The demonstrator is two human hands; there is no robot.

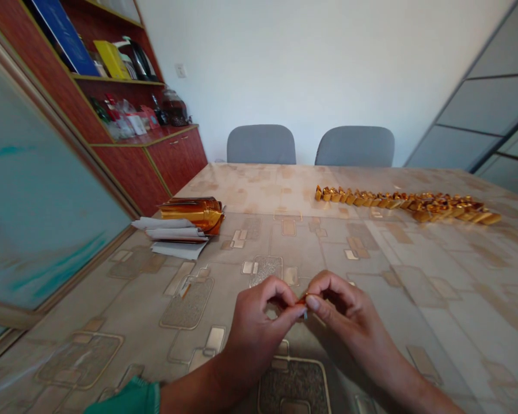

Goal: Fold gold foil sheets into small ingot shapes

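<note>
Just above the patterned tabletop, my left hand (pixel 265 322) and my right hand (pixel 347 307) meet fingertip to fingertip. Between them they pinch a small piece of gold foil paper (pixel 303 299), mostly hidden by the fingers. A tiny pale edge pokes out under the left thumb. To the left lies a stack of gold foil sheets (pixel 190 213), curled over, with white-backed papers (pixel 176 234) fanned beside it. At the far right, several folded gold foil pieces (pixel 371 199) lie in long overlapping rows.
The table (pixel 242 190) has a clear patterned cover. Behind it stand two grey chairs (pixel 261 144) (pixel 354 145) against a white wall. On the left, a red-brown cabinet (pixel 179 161) holds boxes, a kettle (pixel 138 60) and bottles, near a glass sliding door (pixel 38 190).
</note>
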